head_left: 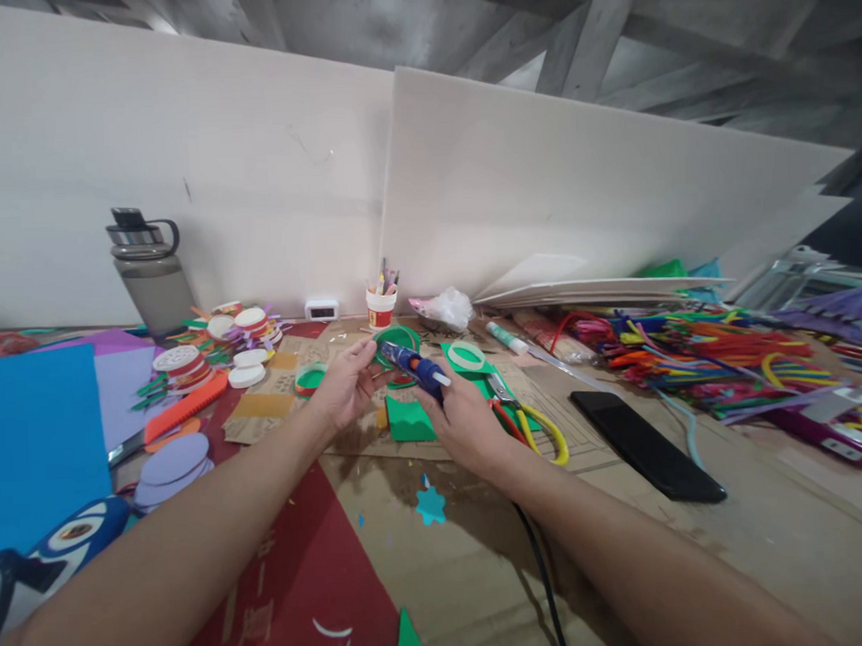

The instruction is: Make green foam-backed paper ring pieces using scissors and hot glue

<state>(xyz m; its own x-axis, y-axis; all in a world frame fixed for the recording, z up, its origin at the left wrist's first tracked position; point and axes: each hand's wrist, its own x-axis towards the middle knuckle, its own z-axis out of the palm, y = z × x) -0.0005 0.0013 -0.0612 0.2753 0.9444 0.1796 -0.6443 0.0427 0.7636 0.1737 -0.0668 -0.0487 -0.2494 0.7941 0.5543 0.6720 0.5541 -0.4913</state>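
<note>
My right hand [466, 421] is wrapped round a blue glue gun [428, 372], with a white glue stick showing at its back end. Its nozzle points away from me and to the left, at a round green piece [407, 335] with a rim. Between the fingertips of my left hand [348, 387] is the edge of that green piece. Whether the nozzle touches it, I cannot tell. Below the gun lies a green foam sheet [409, 420]. Scissors [530, 418] with yellow and red handles rest to the right, beside a pale ring [466, 357]. Another green ring [309, 378] lies left of my hands.
A grey bottle [153, 286] stands at the back left, near an orange utility knife [186, 407] and purple discs [173, 460]. Rightward lie a black phone [643, 443] and colourful pipe cleaners [687, 352]. The gun's black cord [542, 573] runs toward me. White boards [574, 186] stand behind.
</note>
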